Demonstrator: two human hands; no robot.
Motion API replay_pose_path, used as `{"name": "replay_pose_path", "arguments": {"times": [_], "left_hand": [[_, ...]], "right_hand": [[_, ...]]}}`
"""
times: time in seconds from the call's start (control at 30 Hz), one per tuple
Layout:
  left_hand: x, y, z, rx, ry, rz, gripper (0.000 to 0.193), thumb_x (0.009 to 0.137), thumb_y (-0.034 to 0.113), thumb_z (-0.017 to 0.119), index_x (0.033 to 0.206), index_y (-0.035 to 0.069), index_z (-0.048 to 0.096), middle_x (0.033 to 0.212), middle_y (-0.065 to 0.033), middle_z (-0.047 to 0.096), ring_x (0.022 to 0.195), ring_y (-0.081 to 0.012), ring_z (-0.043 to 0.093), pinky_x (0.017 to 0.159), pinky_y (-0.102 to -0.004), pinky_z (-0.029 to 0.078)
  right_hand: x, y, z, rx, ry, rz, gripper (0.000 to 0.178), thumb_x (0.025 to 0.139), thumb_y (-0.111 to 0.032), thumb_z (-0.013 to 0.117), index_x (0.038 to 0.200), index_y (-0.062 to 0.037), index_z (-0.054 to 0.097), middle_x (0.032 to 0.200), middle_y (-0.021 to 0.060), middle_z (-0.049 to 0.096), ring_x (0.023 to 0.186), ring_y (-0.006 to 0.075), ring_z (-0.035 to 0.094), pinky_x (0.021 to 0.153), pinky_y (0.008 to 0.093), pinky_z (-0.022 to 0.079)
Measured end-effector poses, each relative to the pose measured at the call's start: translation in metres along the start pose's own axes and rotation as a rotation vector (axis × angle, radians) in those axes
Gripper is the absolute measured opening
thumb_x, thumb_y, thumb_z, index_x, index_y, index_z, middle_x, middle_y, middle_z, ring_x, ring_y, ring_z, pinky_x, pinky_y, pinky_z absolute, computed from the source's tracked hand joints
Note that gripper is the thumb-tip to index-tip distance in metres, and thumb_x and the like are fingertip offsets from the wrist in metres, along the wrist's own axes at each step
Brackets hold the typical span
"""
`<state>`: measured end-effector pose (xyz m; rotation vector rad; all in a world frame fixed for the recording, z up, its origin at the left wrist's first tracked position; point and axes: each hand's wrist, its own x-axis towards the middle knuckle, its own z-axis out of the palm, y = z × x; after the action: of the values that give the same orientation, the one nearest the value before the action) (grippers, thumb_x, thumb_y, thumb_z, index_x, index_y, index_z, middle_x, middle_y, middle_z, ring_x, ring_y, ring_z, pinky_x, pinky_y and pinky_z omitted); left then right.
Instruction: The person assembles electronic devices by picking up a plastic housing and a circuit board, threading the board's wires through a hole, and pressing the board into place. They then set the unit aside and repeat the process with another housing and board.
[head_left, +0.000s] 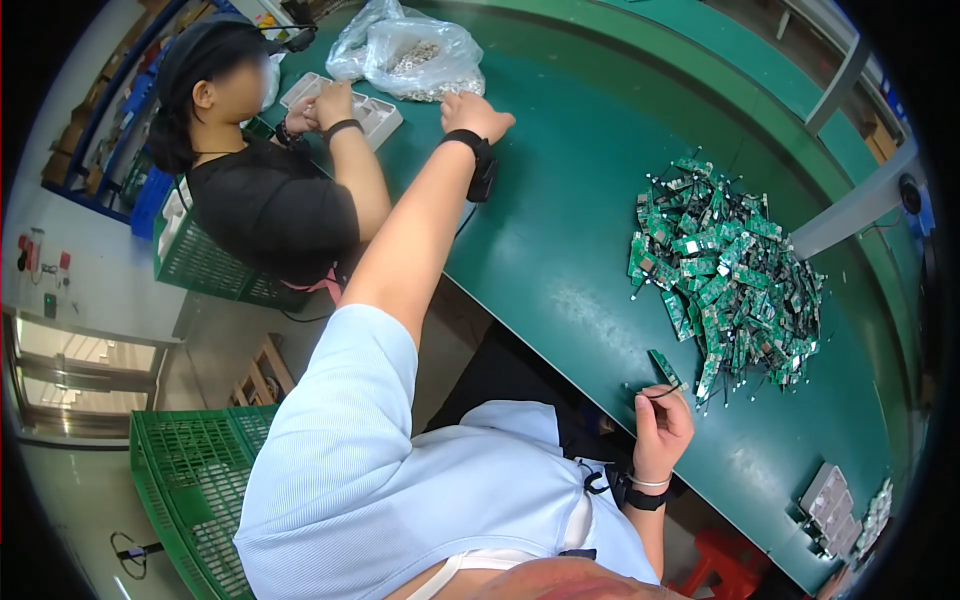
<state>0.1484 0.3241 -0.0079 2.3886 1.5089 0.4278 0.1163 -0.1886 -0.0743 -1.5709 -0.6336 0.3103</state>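
My left arm stretches forward to the far side of the green table. My left hand (478, 117) is at the near edge of a clear plastic bag (425, 57) of small pale parts, its thumb apart from the fingers; the fingertips are partly hidden. Closer to me, at the table's front edge, my right hand (662, 432) pinches a small green circuit board (667, 370) with a thin black cable. The board is tilted up above the fingers. Beyond it lies a big heap of similar circuit boards (715, 270) with black cables.
At my left a co-worker in black (275, 205) handles something over a pale compartment tray (378, 120). A grey post (850, 205) rises beside the heap. Grey trays (830, 505) lie at the table's right end. Green crates (190, 490) and a red stool (725, 565) stand below.
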Motion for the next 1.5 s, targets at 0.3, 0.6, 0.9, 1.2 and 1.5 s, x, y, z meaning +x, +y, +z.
{"name": "replay_pose_path", "arguments": {"times": [0.3,0.6,0.9,1.2,1.5], "left_hand": [[-0.115,0.027,-0.01,-0.037,-0.129,0.589,0.085,0.083,0.05,0.081,0.149,0.005,0.053,0.156,-0.0258,0.046,0.147,-0.0431,0.04,0.121,-0.0524,0.034],[-0.289,-0.003,-0.015,-0.277,-0.174,0.983,0.081,0.086,0.039,0.083,0.151,0.006,0.047,0.154,-0.0211,0.043,0.138,-0.0454,0.045,0.117,-0.0561,0.035],[-0.259,-0.038,0.009,-0.323,0.053,0.98,0.073,0.087,0.039,0.081,0.144,0.006,0.052,0.148,-0.0184,0.05,0.13,-0.041,0.051,0.113,-0.0557,0.038],[-0.26,-0.035,0.011,-0.34,0.01,1.005,0.062,0.087,0.036,0.081,0.137,0.006,0.059,0.144,-0.016,0.056,0.127,-0.0391,0.055,0.111,-0.0534,0.04],[-0.261,-0.034,0.012,-0.374,0.012,0.983,0.051,0.086,0.033,0.082,0.126,0.007,0.064,0.138,-0.0136,0.06,0.125,-0.0363,0.058,0.108,-0.0511,0.043]], "right_hand": [[0.001,-0.011,0.001,-0.019,-0.005,-0.057,0.011,0.088,0.007,0.076,0.096,0.0023,0.07,0.096,0.0091,0.071,0.079,0.0143,0.063,0.071,0.0253,0.05],[0.005,-0.019,0.002,-0.021,-0.046,-0.084,0.011,0.087,0.007,0.075,0.095,0.0026,0.069,0.095,0.0097,0.07,0.079,0.0155,0.061,0.071,0.0265,0.048],[0.004,-0.017,0.001,-0.044,-0.035,-0.083,0.011,0.086,0.006,0.077,0.096,0.0033,0.071,0.093,0.0099,0.072,0.077,0.0152,0.065,0.071,0.0261,0.052],[0.004,-0.016,0.004,-0.052,0.0,-0.028,0.009,0.088,0.006,0.075,0.094,0.0029,0.069,0.094,0.0091,0.07,0.08,0.0151,0.06,0.071,0.0258,0.047],[0.001,-0.007,0.004,-0.021,0.053,0.009,0.008,0.089,0.006,0.075,0.095,0.003,0.069,0.096,0.0097,0.07,0.082,0.0147,0.062,0.072,0.0255,0.048]]}}
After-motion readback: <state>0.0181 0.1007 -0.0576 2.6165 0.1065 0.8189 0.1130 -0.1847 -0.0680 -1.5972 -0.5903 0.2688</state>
